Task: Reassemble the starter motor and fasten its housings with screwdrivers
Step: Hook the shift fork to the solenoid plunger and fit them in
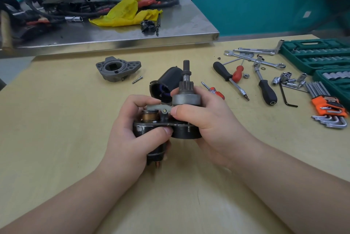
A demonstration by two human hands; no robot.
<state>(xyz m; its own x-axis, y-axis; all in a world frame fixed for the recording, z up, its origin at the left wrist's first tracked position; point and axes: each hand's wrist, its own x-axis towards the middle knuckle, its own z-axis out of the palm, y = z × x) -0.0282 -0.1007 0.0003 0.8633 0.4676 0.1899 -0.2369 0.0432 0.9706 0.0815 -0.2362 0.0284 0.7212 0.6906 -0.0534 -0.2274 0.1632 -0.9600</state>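
we hold the starter motor (170, 120) upright above the wooden table (56, 120), its long axis almost vertical, with the shaft (186, 71) and pinion gear pointing up and away from us. our left hand (130, 131) is curled around the solenoid side, thumb on the dark body. our right hand (204, 118) wraps the drive side, and its thumb presses at the grey lever (159, 108). the motor sits between both palms. behind it lie the black housing (166, 82), the grey end housing (118, 68), a bolt (137, 79) and the screwdrivers (230, 79).

One head-worn view — looking forward and down, close over the table (56, 120).
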